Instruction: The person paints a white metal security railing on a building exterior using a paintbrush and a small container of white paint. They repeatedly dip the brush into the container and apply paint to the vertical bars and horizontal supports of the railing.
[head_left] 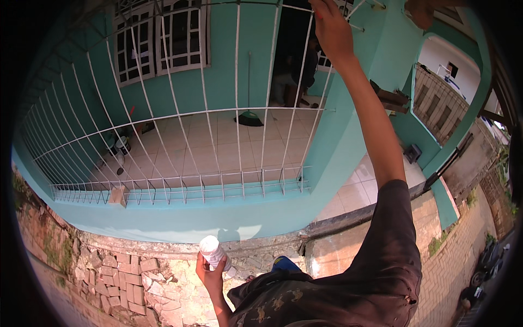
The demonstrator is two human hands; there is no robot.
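Low in front of me, my left hand [213, 277] is wrapped around a white, tub-like container [212, 249], held roughly upright and a little tilted. My right arm stretches up to the top edge, where my right hand [333, 34] is beside the upper part of the white metal bar grille [238, 82]. Its fingers are drawn together and partly cut off by the edge; a small reddish spot shows at them, and what they grip cannot be made out.
Behind the bars lies a tiled porch [201, 144] with a green broom [249, 118], buckets [122, 145] and a seated person [305, 71] in the doorway. A block [117, 196] rests on the turquoise ledge [180, 210]. Broken paving [122, 280] lies below; a motorcycle [485, 267] is far right.
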